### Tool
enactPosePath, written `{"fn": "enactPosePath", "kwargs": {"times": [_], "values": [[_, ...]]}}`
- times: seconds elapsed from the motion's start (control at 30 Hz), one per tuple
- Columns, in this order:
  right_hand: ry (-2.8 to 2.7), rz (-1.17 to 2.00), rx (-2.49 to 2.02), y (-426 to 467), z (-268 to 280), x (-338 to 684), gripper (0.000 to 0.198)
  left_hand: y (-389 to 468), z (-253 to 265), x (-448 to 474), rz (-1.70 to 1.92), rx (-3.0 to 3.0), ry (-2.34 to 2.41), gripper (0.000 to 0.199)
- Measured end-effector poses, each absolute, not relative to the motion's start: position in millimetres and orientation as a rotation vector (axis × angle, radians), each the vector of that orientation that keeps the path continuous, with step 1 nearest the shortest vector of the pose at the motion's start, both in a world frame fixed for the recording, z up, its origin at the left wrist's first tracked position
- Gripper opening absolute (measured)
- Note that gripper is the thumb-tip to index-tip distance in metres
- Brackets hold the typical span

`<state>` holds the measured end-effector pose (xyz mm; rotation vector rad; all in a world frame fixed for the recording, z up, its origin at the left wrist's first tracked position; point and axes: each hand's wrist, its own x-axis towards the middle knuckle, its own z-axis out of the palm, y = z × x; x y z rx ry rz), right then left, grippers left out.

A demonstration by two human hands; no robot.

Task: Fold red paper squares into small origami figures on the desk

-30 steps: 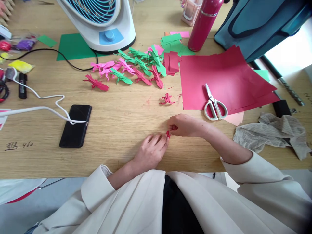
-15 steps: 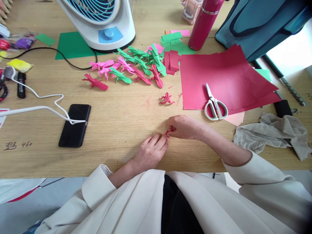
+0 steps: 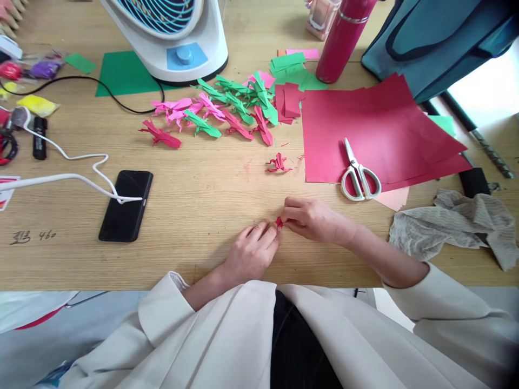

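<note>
A small folded piece of red paper [image 3: 279, 222] lies between my fingertips, low over the wooden table near its front edge. My left hand [image 3: 252, 249] rests on the table with its fingers closed on the paper's left side. From the right, my right hand [image 3: 310, 219] pinches the same piece between thumb and fingers. Most of the paper is covered by the fingers. Just beyond the hands sits a small red folded paper figure [image 3: 278, 163] with thin bent limbs. Farther back lie several green, pink and red folded figures [image 3: 203, 124].
White-handled scissors [image 3: 360, 175] lie partly on red paper sheets [image 3: 365, 124] at right. A crumpled cloth [image 3: 421, 224] is nearby. At left is a black phone [image 3: 125, 208] with a white cable. A fan [image 3: 184, 54], a red bottle [image 3: 344, 40] and a blue bag [image 3: 438, 43] stand behind.
My right hand has shifted slightly right and down and its fingers have turned, so more of the red paper shows. My left hand stays in place on it.
</note>
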<state>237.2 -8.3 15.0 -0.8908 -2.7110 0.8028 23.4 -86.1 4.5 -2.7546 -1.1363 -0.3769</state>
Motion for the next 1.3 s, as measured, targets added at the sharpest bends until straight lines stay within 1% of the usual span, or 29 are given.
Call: {"fn": "enactPosePath", "kwargs": {"times": [0.07,0.2,0.27,0.4,0.53,0.73,0.87,1.03,1.3], "values": [[-2.72,0.723,-0.806,-10.6,11.3,240.2,0.022,-86.2,3.0,23.9,-0.402,-2.755,-1.143,0.027],[-2.801,0.465,-0.659,-14.2,7.0,245.2,0.029,-85.0,-0.8,24.6,-0.487,-2.753,-1.169,0.024],[-2.824,0.372,-0.602,-16.0,4.8,248.1,0.029,-83.4,-2.0,25.6,-0.514,-2.77,-1.187,0.02],[-2.803,0.294,-0.565,-20.2,-0.1,253.7,0.027,-80.6,-2.7,28.7,-0.558,-2.775,-1.225,0.014],[-2.812,0.271,-0.572,-23.8,0.0,255.3,0.027,-80.5,-2.6,30.4,-0.62,-2.733,-1.23,0.012],[-2.848,0.248,-0.571,-29.8,7.5,254.7,0.028,-80.8,-2.4,31.4,-0.598,-2.711,-1.202,0.011],[-2.805,0.236,-0.698,-36.4,7.3,251.7,0.025,-80.9,-3.6,31.9,-0.61,-2.71,-1.216,0.012],[-2.725,0.21,-0.81,-40.8,4.0,242.9,0.027,-81.7,-4.5,31.7,-0.598,-2.719,-1.228,0.012],[-2.666,0.314,-0.799,-40.5,-3.4,244.8,0.024,-81.6,-4.8,32.9,-0.626,-2.708,-1.234,0.015]]}}
